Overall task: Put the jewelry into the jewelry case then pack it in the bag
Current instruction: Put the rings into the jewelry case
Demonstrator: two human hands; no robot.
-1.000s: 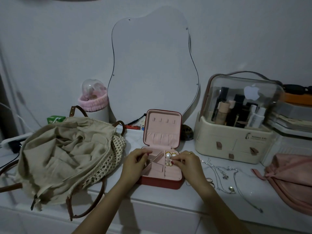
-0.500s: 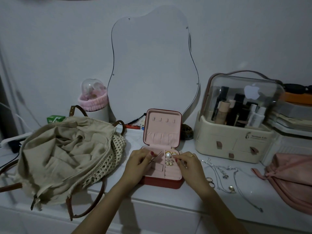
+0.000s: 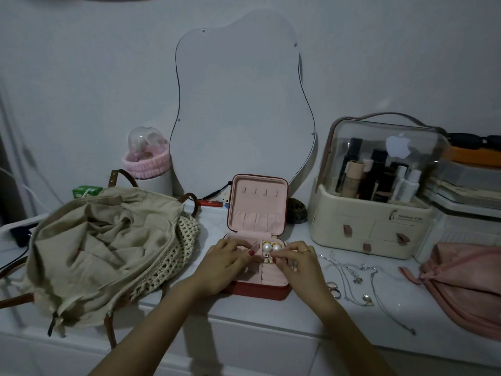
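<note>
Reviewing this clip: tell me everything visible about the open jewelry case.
The jewelry case is a small square box, red outside, lined in what looks like pink velvet. It sits open on the white counter, lid upright toward the mirror, showing four small hooks above a gathered pocket. The base is split into compartments; two pearl earrings sit in the rear right one. The left hand and right hand rest over the base.

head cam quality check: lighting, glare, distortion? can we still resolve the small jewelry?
Head view: dim, bluish and underexposed. Wide-angle bend shows at the frame edges, along the counter front. No hard glare; the clear organizer lid carries a soft sheen. Pearl earrings in the jewelry case read clearly between both hands; the thin chains on the counter are faint and low-contrast.
</note>
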